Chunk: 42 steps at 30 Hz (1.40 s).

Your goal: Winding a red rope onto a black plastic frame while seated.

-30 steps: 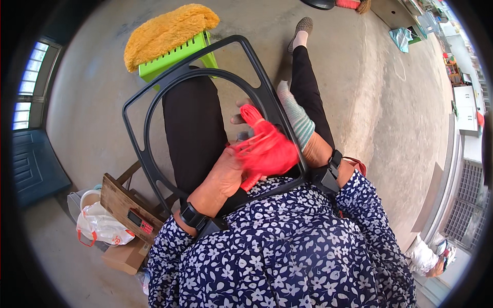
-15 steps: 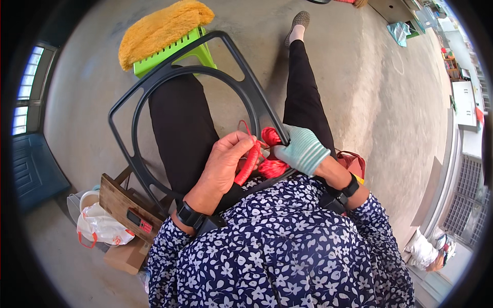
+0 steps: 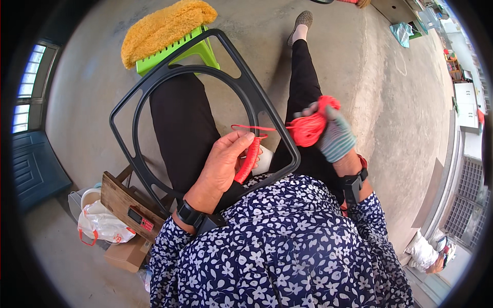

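A black plastic frame (image 3: 169, 77) with a round inner ring rests across my lap. A stretch of its ring is wrapped in red cord (image 3: 248, 159), and my bare left hand (image 3: 222, 165) grips the ring there. My right hand (image 3: 331, 134), in a striped glove, is out to the right of the frame and holds a bundle of red cord (image 3: 307, 127). A taut strand runs from the bundle back to the wrapped part.
A green plastic stool (image 3: 177, 49) with a yellow fluffy cushion (image 3: 167, 25) stands ahead on the concrete floor. At my left are a wooden board (image 3: 126, 203), a white plastic bag (image 3: 100, 226) and a cardboard box (image 3: 128, 255). Another person (image 3: 436, 256) crouches at far lower right.
My right hand has pulled the cord bundle away from the ring, out to the right. My left hand has stayed on the wrapped part of the ring.
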Motion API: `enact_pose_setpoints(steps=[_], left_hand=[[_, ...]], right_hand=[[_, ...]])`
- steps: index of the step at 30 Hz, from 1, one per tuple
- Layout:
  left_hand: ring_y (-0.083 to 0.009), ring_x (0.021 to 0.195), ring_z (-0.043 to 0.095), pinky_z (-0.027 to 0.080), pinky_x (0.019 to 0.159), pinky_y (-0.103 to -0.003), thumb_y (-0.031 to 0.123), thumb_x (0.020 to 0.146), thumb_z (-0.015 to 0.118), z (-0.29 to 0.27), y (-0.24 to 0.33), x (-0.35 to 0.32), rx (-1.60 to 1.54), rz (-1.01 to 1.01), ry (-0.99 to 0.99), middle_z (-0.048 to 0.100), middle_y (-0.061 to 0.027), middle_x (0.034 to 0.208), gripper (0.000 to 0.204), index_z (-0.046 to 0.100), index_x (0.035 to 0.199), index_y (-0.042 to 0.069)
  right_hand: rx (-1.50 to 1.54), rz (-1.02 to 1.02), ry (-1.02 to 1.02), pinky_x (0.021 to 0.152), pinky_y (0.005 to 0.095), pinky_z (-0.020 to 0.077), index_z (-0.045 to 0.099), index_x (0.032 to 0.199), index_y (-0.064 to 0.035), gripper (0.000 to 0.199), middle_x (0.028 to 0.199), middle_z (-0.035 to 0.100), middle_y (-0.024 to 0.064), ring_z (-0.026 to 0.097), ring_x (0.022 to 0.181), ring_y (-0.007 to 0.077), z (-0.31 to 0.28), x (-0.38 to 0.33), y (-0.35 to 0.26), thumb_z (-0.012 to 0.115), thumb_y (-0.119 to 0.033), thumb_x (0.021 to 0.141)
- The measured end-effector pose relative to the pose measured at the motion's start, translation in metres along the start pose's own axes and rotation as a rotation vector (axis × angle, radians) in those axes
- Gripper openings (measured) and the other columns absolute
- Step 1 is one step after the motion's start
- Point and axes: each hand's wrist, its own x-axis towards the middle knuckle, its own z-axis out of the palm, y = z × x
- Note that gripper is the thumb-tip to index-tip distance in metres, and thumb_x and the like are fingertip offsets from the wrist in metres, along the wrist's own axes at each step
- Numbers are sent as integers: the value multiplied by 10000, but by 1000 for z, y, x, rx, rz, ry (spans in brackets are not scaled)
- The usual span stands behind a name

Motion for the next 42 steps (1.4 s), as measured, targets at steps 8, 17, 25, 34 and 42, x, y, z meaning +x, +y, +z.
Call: enact_pose_setpoints(steps=[8,17,25,34,42], left_hand=[[-134,619,600,508,577,-254,240,934,540,-1,-1,1,4,22,5,630,-83,773,201,587,946,45],[-125,570,563,486,545,-240,264,940,525,7,5,1,-17,17,-59,605,-62,740,280,592,1040,11],[-132,606,572,488,555,-249,202,930,506,6,4,-2,90,-13,-29,614,-82,773,256,596,989,-30],[-122,677,605,516,605,-238,190,954,471,18,16,-15,205,-32,-20,643,-122,897,304,541,1143,-37],[-122,664,630,531,624,-235,128,913,549,14,25,-17,352,6,101,660,-107,845,269,569,1120,-42]], right_hand=[[32,-95,191,516,238,465,511,1132,12,457,666,493,-4,477,495,98,-102,-42,-65,603,-363,888],[-977,-83,865,544,285,407,614,771,-63,236,671,573,23,502,546,124,-99,-34,-33,680,-290,780],[-1115,-32,949,569,258,417,652,831,-31,250,680,584,2,518,598,100,-116,-31,-21,693,-272,778],[-1112,-74,853,722,278,472,612,999,16,334,852,648,80,581,763,141,-120,-31,-20,691,-213,769],[-1139,-58,793,707,270,468,611,972,16,302,829,639,62,565,745,116,-98,-30,-23,687,-195,771]])
